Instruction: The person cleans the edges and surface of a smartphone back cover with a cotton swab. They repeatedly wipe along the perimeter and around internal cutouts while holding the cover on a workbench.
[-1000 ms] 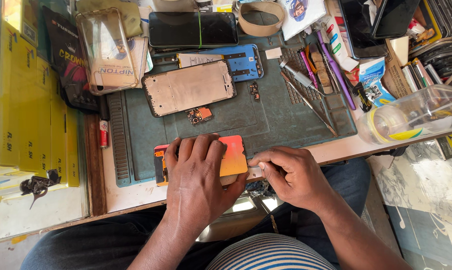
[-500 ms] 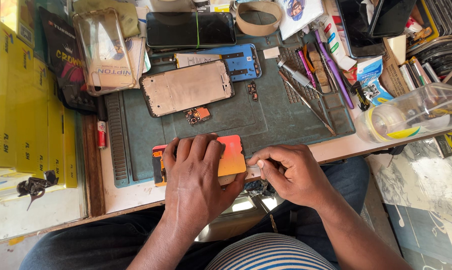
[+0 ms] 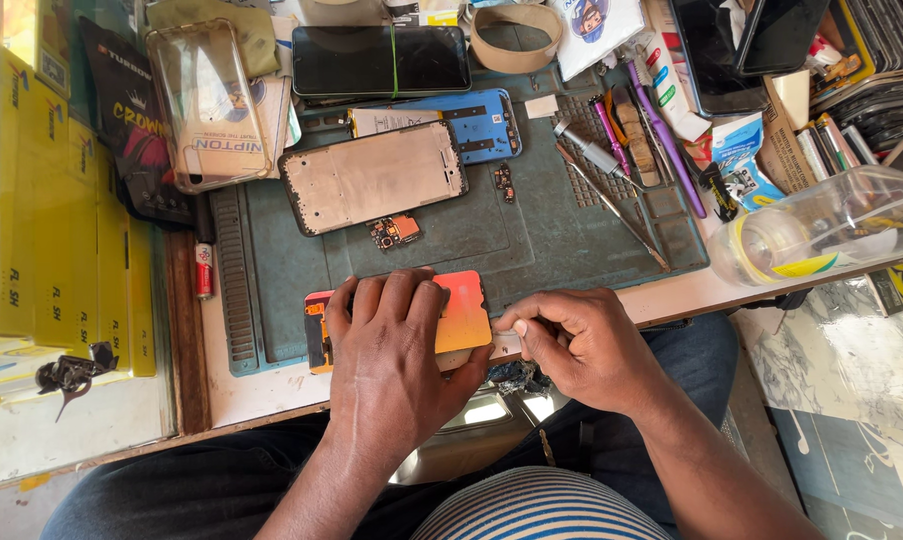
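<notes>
Pressing flat on the orange phone (image 3: 462,312) at the mat's (image 3: 532,235) near edge, the left hand (image 3: 397,355) lies fingers spread, while the right hand (image 3: 577,345) pinches something small against the phone's right edge; what it is I cannot tell. A slip there could gouge the phone or nudge it off the edge. Counted: one mat, one bottle (image 3: 822,235), one bare frame (image 3: 372,177), one black phone (image 3: 382,60), two loose boards (image 3: 397,231).

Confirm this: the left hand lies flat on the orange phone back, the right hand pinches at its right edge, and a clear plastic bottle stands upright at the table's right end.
One thing is wrong: the bottle lies on its side, not upright. The head view shows it. The rest holds: the left hand lies flat on the orange phone back, and the right hand pinches at its right edge.
</notes>
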